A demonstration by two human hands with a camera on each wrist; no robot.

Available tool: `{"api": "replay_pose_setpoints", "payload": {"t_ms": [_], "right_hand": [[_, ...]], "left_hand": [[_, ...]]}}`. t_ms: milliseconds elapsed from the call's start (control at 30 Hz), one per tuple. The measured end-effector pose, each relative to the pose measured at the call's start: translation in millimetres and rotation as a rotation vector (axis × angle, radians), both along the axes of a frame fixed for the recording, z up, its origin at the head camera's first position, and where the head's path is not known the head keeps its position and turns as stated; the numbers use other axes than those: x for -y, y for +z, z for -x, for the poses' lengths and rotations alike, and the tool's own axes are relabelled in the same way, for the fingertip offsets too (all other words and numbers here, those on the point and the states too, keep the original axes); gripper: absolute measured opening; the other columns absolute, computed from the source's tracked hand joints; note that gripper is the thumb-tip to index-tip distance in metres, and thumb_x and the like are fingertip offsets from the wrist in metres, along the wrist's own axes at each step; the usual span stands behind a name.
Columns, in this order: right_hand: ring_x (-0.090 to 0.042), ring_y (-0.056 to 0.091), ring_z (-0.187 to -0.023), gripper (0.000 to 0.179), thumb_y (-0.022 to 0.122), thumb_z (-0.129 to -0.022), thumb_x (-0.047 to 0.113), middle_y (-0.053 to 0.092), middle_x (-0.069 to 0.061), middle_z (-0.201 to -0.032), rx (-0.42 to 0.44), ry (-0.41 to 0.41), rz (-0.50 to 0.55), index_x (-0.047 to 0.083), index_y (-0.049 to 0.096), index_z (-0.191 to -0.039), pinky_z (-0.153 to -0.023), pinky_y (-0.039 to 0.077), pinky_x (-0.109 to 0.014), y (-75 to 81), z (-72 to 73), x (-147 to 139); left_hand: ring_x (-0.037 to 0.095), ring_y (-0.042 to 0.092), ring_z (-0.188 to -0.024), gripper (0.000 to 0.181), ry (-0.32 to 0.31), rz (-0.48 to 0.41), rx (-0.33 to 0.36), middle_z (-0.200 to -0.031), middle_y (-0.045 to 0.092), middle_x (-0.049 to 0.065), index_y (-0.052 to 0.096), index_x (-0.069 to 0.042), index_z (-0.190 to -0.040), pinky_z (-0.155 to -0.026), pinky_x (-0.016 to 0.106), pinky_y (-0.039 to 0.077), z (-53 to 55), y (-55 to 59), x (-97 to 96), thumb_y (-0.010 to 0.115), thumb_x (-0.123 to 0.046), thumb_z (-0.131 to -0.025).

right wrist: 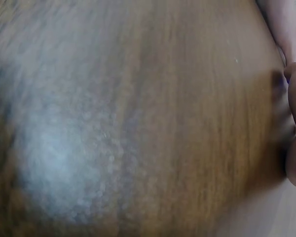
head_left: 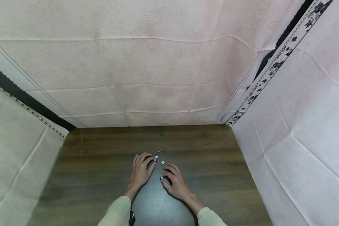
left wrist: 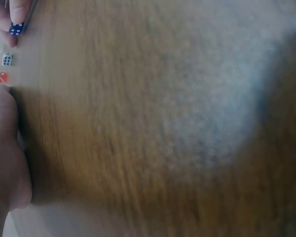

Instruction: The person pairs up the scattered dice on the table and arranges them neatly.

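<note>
My left hand [head_left: 141,169] pinches a blue die [head_left: 155,160] with white pips between thumb and index finger. Just beyond that die sits a white die [head_left: 156,157]. Another white die [head_left: 163,163] lies between the two hands. On the right, my right hand [head_left: 175,182] pinches a second blue die [head_left: 162,178] at its fingertips, which also shows in the left wrist view as a blue die [left wrist: 16,29]. Farther off are two small red dice, one red die [head_left: 159,152] left of the other red die [head_left: 163,151]. The right wrist view hides most of the fingers.
The dice and hands are on a brown wooden table [head_left: 101,175] with a bright reflection near its front. Pale patterned cloth [head_left: 158,69] hangs beyond the far edge. More white cloth [head_left: 299,125] stands along the right side and the left side [head_left: 14,157].
</note>
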State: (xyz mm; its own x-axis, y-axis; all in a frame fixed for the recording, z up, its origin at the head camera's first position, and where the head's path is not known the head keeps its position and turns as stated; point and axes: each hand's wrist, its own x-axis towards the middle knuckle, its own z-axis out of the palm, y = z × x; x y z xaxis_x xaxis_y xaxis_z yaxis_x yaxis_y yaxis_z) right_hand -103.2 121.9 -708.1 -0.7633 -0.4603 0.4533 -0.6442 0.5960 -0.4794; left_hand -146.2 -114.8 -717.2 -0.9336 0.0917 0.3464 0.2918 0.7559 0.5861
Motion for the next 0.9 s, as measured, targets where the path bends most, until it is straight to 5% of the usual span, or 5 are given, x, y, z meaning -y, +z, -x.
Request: {"api": "replay_pose_setpoints", "payload": {"t_ms": [900], "right_hand": [[-0.040,0.065,-0.143,0.016,0.090,-0.097,0.021,0.075,-0.010,-0.140,-0.042,-0.007,-0.008,0.016,0.080,-0.108,-0.116,0.057,-0.059,-7.7,0.1,-1.5]], "left_hand": [[0.038,0.060,-0.151,0.022,0.000,0.006,0.004,-0.143,0.075,0.006,0.084,-0.018,-0.124,-0.134,0.073,0.031,-0.8,-0.4,-0.6,0.080,-0.031,-0.107]]}}
